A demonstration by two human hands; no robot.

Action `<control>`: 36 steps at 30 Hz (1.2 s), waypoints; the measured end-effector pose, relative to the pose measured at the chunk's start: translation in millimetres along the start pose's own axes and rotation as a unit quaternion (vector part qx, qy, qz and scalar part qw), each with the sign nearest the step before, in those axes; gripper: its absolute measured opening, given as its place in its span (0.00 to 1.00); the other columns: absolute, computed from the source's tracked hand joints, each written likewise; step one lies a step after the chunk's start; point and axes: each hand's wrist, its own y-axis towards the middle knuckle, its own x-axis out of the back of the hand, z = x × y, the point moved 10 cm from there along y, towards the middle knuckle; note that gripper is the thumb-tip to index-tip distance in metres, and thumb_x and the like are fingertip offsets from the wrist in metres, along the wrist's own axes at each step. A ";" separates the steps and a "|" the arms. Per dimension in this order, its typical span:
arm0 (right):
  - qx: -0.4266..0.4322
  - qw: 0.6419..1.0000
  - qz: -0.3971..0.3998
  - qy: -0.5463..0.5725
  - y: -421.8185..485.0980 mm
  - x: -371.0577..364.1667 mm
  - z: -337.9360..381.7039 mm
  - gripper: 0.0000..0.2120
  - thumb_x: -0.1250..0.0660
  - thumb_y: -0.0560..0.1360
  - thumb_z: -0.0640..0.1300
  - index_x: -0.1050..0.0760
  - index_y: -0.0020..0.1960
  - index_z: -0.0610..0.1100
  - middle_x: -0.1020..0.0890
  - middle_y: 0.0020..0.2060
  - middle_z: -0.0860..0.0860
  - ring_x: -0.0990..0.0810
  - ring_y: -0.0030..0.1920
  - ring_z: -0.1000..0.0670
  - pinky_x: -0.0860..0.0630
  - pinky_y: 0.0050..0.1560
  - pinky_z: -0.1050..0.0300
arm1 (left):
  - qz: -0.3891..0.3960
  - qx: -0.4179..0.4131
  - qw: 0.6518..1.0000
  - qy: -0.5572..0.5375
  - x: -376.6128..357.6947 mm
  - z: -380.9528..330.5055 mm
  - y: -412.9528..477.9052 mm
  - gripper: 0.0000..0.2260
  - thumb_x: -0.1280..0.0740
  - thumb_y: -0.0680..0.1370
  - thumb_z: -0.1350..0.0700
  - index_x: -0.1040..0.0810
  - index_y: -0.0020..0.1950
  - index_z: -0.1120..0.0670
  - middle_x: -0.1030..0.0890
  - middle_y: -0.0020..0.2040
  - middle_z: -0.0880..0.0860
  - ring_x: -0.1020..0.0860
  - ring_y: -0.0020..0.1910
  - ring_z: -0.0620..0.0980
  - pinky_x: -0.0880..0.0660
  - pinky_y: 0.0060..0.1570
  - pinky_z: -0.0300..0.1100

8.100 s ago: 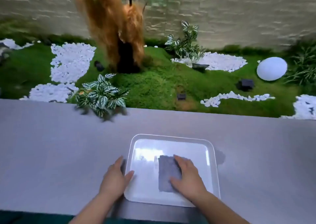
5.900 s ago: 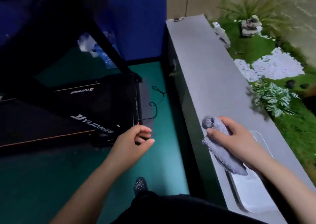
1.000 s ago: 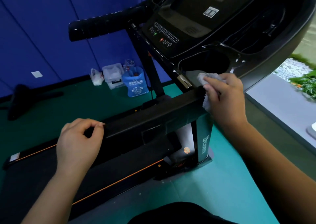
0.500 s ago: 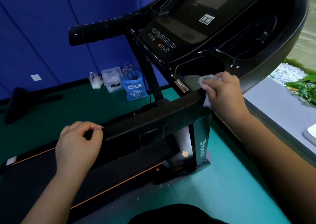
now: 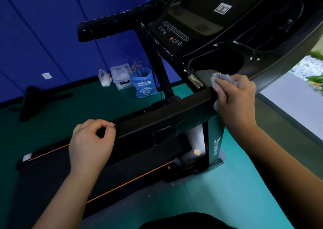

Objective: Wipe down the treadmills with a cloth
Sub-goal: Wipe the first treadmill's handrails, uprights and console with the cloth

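Observation:
A black treadmill (image 5: 206, 36) fills the upper right, its console tilted toward me and its belt (image 5: 104, 174) running off to the lower left. My right hand (image 5: 234, 97) grips a grey cloth (image 5: 219, 77) and presses it on the near handrail (image 5: 160, 116) where the rail joins the console. My left hand (image 5: 90, 141) grips the free end of that same handrail, fingers curled over its top. Most of the cloth is hidden under my right palm.
The far handrail (image 5: 111, 26) sticks out to the left. A blue bag (image 5: 144, 84), a clear plastic box (image 5: 121, 75) and a white bag (image 5: 104, 78) stand against the blue wall. A grey ledge (image 5: 293, 96) runs along the right; green floor (image 5: 218, 193) below.
I picked the cloth off a white tray on the ledge and turned to the treadmill. Over the last second both hands have stayed on the near handrail, the right shifting only slightly.

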 end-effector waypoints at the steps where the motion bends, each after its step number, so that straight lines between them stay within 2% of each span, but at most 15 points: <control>1: 0.002 1.000 -0.001 0.004 -5.2 -1.7 6.0 0.12 0.37 0.78 0.45 0.19 0.59 0.45 0.25 0.56 0.41 0.29 0.54 0.37 0.43 0.54 0.62 | -0.001 0.000 1.000 0.001 0.1 0.2 -0.3 0.06 0.37 0.73 0.50 0.22 0.39 0.45 0.24 0.40 0.42 0.29 0.47 0.48 0.36 0.44 0.41; 3: 0.013 1.000 0.001 0.015 -17.9 -6.0 21.8 0.12 0.36 0.78 0.43 0.19 0.58 0.44 0.24 0.55 0.41 0.29 0.52 0.37 0.44 0.53 0.63 | -0.002 -0.003 1.000 0.001 -0.1 1.0 -1.3 0.08 0.38 0.74 0.49 0.21 0.40 0.47 0.23 0.40 0.43 0.29 0.47 0.48 0.36 0.45 0.41; 6: 0.022 0.999 -0.003 0.048 -39.9 -10.0 48.5 0.12 0.36 0.77 0.43 0.19 0.58 0.42 0.24 0.55 0.40 0.28 0.52 0.38 0.44 0.52 0.64 | 0.011 -0.012 1.000 0.001 -1.9 1.7 -1.5 0.07 0.35 0.77 0.53 0.19 0.42 0.51 0.22 0.41 0.46 0.28 0.48 0.52 0.36 0.47 0.41; 11: 0.028 0.991 0.025 0.126 -76.3 -22.7 88.3 0.16 0.36 0.76 0.44 0.22 0.62 0.43 0.28 0.56 0.42 0.30 0.56 0.46 0.37 0.57 0.61 | 0.069 -0.045 0.996 -0.031 -6.5 0.9 4.0 0.06 0.35 0.76 0.53 0.20 0.41 0.49 0.23 0.41 0.47 0.27 0.48 0.51 0.34 0.48 0.42; 13: -0.015 0.984 -0.040 0.171 -85.7 -9.7 87.2 0.16 0.36 0.77 0.42 0.23 0.63 0.42 0.28 0.55 0.41 0.32 0.57 0.51 0.37 0.60 0.66 | 0.095 -0.078 0.992 -0.031 -7.6 -2.4 6.7 0.06 0.35 0.76 0.53 0.20 0.41 0.49 0.23 0.40 0.46 0.27 0.47 0.50 0.32 0.48 0.43; 15: -0.096 0.967 -0.122 0.200 -104.0 0.7 81.6 0.16 0.37 0.78 0.43 0.24 0.64 0.42 0.29 0.55 0.40 0.34 0.57 0.56 0.36 0.61 0.66 | 0.122 -0.112 0.985 -0.038 -8.7 -4.7 8.4 0.06 0.35 0.76 0.52 0.20 0.42 0.48 0.24 0.40 0.44 0.26 0.46 0.48 0.31 0.47 0.43; 17: -0.139 0.952 -0.150 0.227 -126.8 -8.0 99.3 0.17 0.38 0.77 0.44 0.25 0.65 0.41 0.31 0.55 0.42 0.35 0.56 0.60 0.35 0.62 0.64 | 0.146 -0.135 0.979 -0.053 -10.3 -3.7 9.8 0.05 0.35 0.76 0.52 0.20 0.43 0.47 0.24 0.41 0.44 0.26 0.46 0.47 0.30 0.48 0.43; 20: -0.120 0.959 -0.127 0.223 -148.0 -47.3 149.2 0.20 0.38 0.77 0.44 0.27 0.68 0.40 0.33 0.57 0.44 0.34 0.59 0.55 0.39 0.66 0.64 | 0.146 -0.147 0.975 -0.076 -10.4 -3.2 12.9 0.05 0.34 0.76 0.55 0.20 0.42 0.47 0.24 0.40 0.44 0.25 0.45 0.45 0.30 0.46 0.39; 22: -0.144 0.954 -0.160 0.206 -153.9 -62.8 160.0 0.21 0.39 0.78 0.43 0.30 0.69 0.38 0.33 0.58 0.43 0.33 0.60 0.50 0.39 0.67 0.64 | 0.139 -0.139 0.977 -0.087 -11.1 -4.1 12.2 0.06 0.35 0.75 0.55 0.21 0.40 0.45 0.24 0.41 0.43 0.26 0.44 0.42 0.32 0.44 0.33; 25: -0.198 0.925 -0.244 0.216 -156.8 -67.5 150.4 0.20 0.40 0.79 0.42 0.30 0.68 0.35 0.31 0.55 0.39 0.32 0.58 0.49 0.36 0.66 0.62 | 0.132 -0.142 0.977 -0.088 -10.7 -7.9 11.6 0.08 0.36 0.75 0.56 0.24 0.39 0.43 0.25 0.40 0.42 0.26 0.43 0.37 0.35 0.42 0.26; 29: -0.280 0.866 -0.343 0.232 -166.2 -72.3 110.6 0.19 0.40 0.79 0.40 0.29 0.68 0.35 0.34 0.54 0.45 0.33 0.55 0.53 0.37 0.65 0.64 | 0.135 -0.139 0.978 -0.082 -11.8 -5.9 10.6 0.09 0.38 0.74 0.54 0.26 0.36 0.43 0.25 0.40 0.44 0.27 0.41 0.37 0.36 0.38 0.22; 31: -0.290 0.855 -0.358 0.239 -167.2 -76.3 95.3 0.19 0.40 0.79 0.40 0.29 0.68 0.35 0.34 0.53 0.46 0.33 0.55 0.54 0.36 0.64 0.66 | 0.140 -0.132 0.977 -0.087 -13.5 -5.1 7.9 0.09 0.37 0.74 0.55 0.26 0.36 0.43 0.25 0.40 0.44 0.26 0.42 0.38 0.36 0.38 0.22; 33: -0.329 0.829 -0.364 0.269 -169.6 -83.4 80.2 0.19 0.40 0.79 0.40 0.30 0.69 0.37 0.34 0.53 0.46 0.31 0.54 0.53 0.35 0.62 0.69 | 0.143 -0.137 0.976 -0.093 -13.3 -5.3 8.9 0.10 0.37 0.75 0.55 0.26 0.36 0.42 0.24 0.41 0.43 0.26 0.43 0.38 0.36 0.39 0.24; 36: -0.394 0.803 -0.338 0.291 -175.9 -97.6 58.6 0.21 0.41 0.78 0.42 0.30 0.70 0.38 0.34 0.53 0.46 0.28 0.55 0.49 0.34 0.60 0.69 | 0.151 -0.139 0.974 -0.094 -14.3 -5.2 10.1 0.09 0.38 0.76 0.54 0.26 0.38 0.42 0.25 0.42 0.42 0.26 0.44 0.38 0.36 0.39 0.28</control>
